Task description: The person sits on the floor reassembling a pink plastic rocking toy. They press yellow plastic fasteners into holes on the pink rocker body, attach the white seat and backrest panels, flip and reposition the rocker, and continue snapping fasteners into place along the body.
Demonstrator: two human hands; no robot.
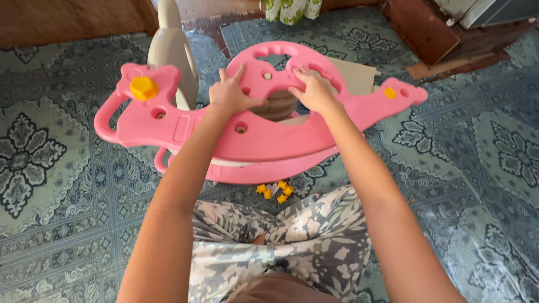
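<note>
- Your floral-clad lap sits nearest, just below the pink rocker panel.
- Small yellow bolts lie on the patterned carpet between lap and panel.
- Your left hand presses the panel's top, fingers spread.
- Your right hand grips its upper cut-out, fingers curled.
- One yellow bolt caps the panel's left end.

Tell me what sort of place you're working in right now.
Probably a home floor: a blue-grey patterned floor covering, wooden furniture along the far edge, and both hands, left hand and right hand, on a pink plastic rocking toy panel.
</note>
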